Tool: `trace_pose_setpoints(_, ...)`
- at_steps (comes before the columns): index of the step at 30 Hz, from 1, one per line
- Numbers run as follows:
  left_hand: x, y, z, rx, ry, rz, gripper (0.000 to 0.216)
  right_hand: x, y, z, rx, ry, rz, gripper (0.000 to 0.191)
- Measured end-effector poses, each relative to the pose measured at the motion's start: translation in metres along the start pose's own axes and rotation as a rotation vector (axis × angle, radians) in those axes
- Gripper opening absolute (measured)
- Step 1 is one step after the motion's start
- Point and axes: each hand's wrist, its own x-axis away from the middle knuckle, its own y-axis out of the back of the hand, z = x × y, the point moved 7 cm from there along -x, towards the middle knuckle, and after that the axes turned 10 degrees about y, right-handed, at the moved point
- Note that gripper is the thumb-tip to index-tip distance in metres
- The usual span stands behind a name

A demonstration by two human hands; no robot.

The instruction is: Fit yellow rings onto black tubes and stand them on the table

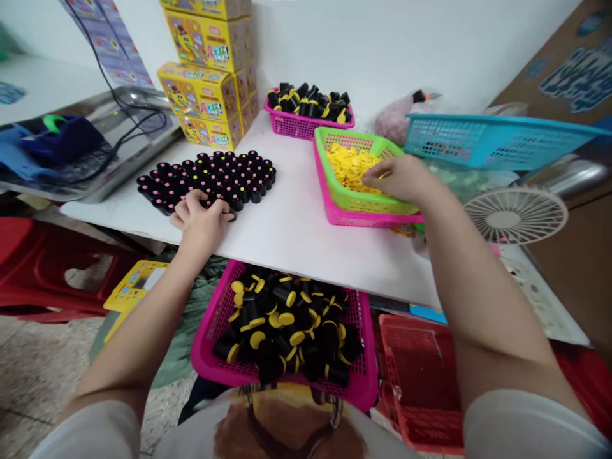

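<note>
My left hand (pixel 203 217) is at the table's front edge with its fingers curled over the near side of a cluster of small black cylinders (pixel 239 175). Pink or yellow dots mark the tops of the cylinders. One black cylinder sits by the thumb, partly covered by the fingers. My right hand (pixel 404 178) reaches into a green basket (pixel 370 201), its fingertips drawn together at a heap of small yellow pieces (pixel 347 162). What lies between those fingertips is mostly hidden. The green basket rests in a pink basket (pixel 349 218).
A magenta basket (pixel 204 347) of yellow-capped black cylinders is at my lap; another pink basket (pixel 299 124) stands against the wall. Yellow boxes (pixel 205 95) are stacked behind the cluster. At right are a blue basket (pixel 478 140) and a round fan (pixel 516 217); a metal tray (pixel 124 162) lies left.
</note>
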Motion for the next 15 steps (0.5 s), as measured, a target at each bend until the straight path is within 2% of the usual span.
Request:
trace_pose_setpoints(2,0.015,0.004,-0.011,0.012,-0.030,0.025,0.017,-0.019,-0.016,-0.022,0.046,-0.067,0.206,0.052)
trace_pose_setpoints(4,0.035,0.004,-0.025,0.026,-0.083,0.111,0.014,-0.028,-0.032,-0.037,0.140,-0.149,0.394,0.022)
trace_pose_setpoints(5,0.046,0.002,-0.033,0.034,-0.124,0.180,0.011,-0.030,-0.040,-0.041,0.200,-0.172,0.491,0.016)
trace_pose_setpoints(8,0.076,-0.011,-0.055,0.095,-0.286,0.422,0.005,-0.032,-0.058,-0.038,0.329,-0.136,0.686,0.022)
trace_pose_setpoints(11,0.093,-0.027,-0.067,0.290,-0.412,0.629,0.006,-0.030,-0.064,-0.032,0.415,-0.134,0.728,0.018)
trace_pose_setpoints(13,0.093,-0.036,-0.069,0.460,-0.404,0.699,0.019,-0.032,-0.060,-0.031,0.439,-0.150,0.651,0.016)
trace_pose_setpoints(15,0.089,-0.042,-0.067,0.562,-0.353,0.710,0.037,-0.035,-0.051,-0.030,0.437,-0.148,0.527,0.012)
